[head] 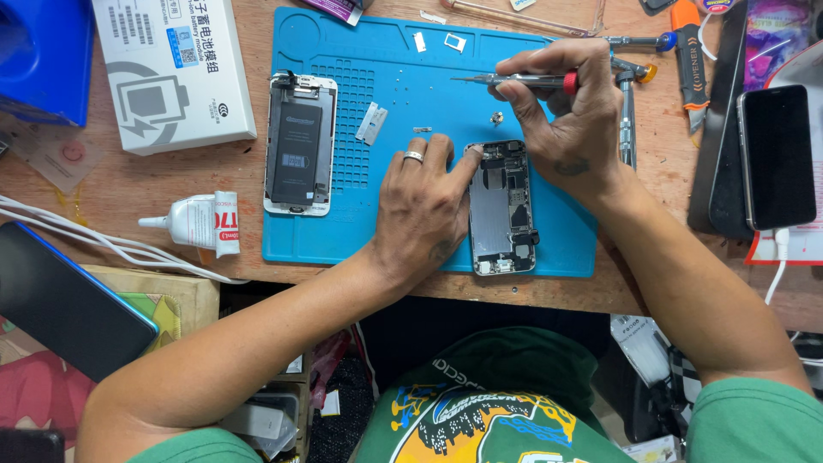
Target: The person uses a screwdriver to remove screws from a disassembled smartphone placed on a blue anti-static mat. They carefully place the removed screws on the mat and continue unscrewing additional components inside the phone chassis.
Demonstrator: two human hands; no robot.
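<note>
Here left hand (pixel 422 206) steadies opened phone (pixel 501 210), right hand (pixel 566 111) pinches screwdriver (pixel 514 81)

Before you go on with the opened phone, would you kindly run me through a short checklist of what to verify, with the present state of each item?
1. Opened phone body lies flat on the blue mat: ok.
2. Left hand steadies the phone, fingertips at its top left corner: ok.
3. Right hand grips the screwdriver: ok.
4. Screwdriver tip seated on a screw: not ok, the tool lies sideways above the phone.
5. Small loose part stays on the mat, apart from the phone: ok.
6. Screen assembly set aside on the mat, apart from both hands: ok.
</note>
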